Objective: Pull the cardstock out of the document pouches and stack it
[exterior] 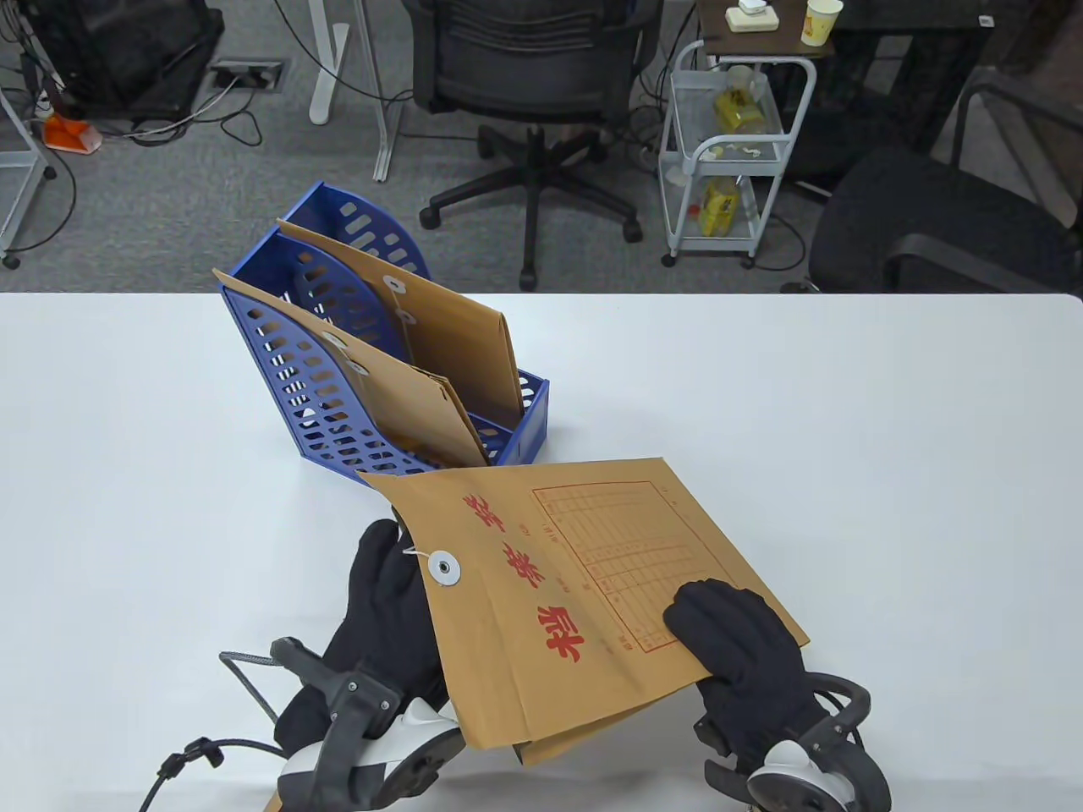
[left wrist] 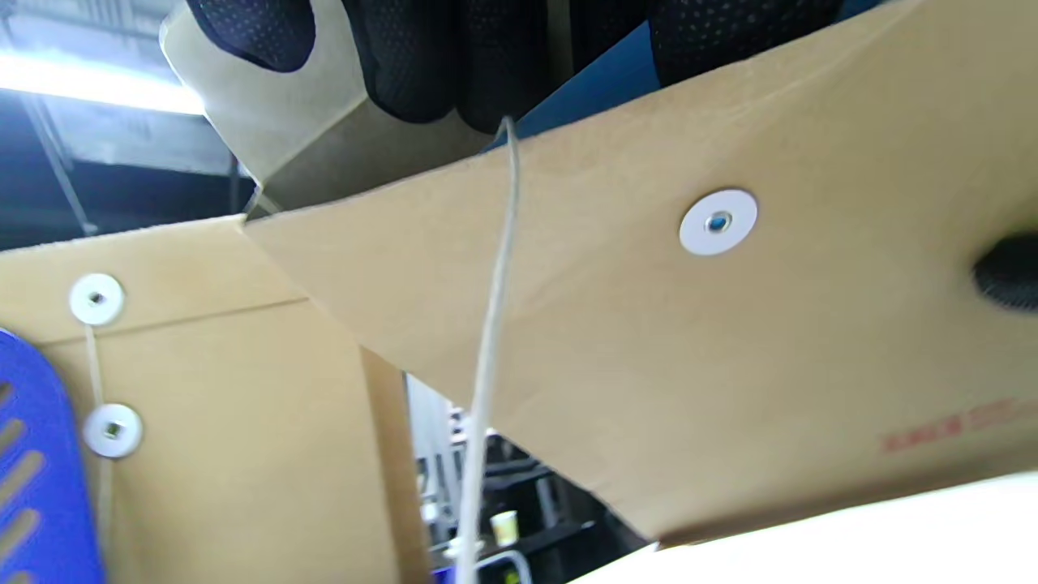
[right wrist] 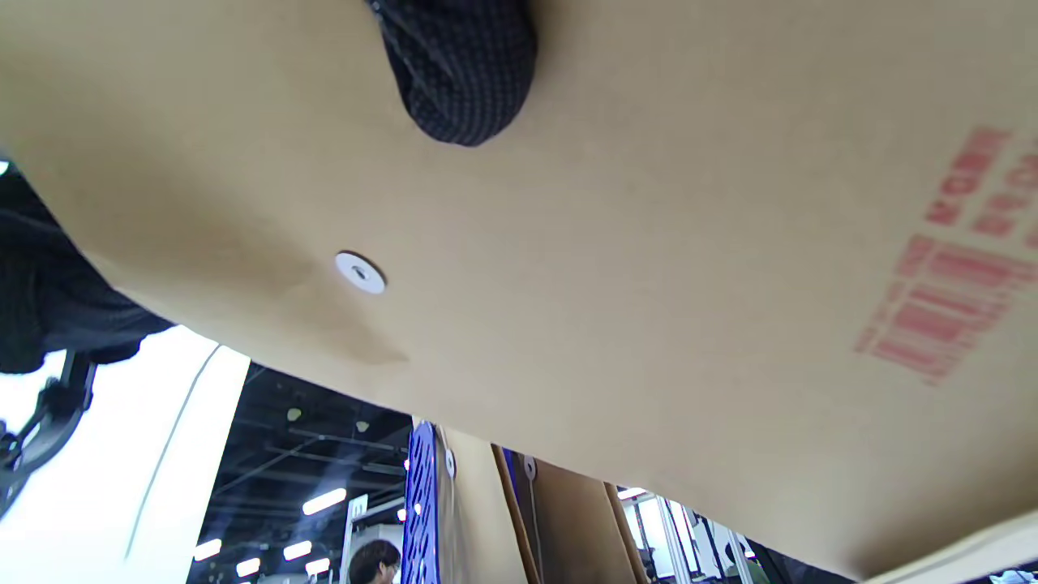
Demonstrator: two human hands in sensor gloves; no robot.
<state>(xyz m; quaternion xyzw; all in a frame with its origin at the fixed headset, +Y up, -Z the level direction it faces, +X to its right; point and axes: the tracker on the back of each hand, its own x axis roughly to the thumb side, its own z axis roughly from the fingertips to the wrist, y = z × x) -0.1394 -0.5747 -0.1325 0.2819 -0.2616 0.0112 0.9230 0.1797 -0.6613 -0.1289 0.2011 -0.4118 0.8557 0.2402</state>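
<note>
A brown kraft document pouch [exterior: 592, 584] with red print and a white string button [exterior: 443, 567] is held tilted above the white table [exterior: 846, 406]. My left hand [exterior: 393, 567] holds its flap end, with the fingers behind the pouch. In the left wrist view those fingers [left wrist: 454, 57] are at the opened flap [left wrist: 259, 113], the white string [left wrist: 495, 324] hangs down from them, and a blue surface [left wrist: 600, 89] shows at the mouth. My right hand [exterior: 728, 634] grips the pouch's closed end, and one fingertip [right wrist: 462, 65] presses on its underside [right wrist: 649, 284].
A blue perforated file rack [exterior: 529, 423] stands just behind the held pouch with two more brown pouches, one at the front [exterior: 398, 397] and one at the back [exterior: 457, 338]. An office chair [exterior: 533, 76] and a white cart [exterior: 728, 144] stand beyond the table's far edge.
</note>
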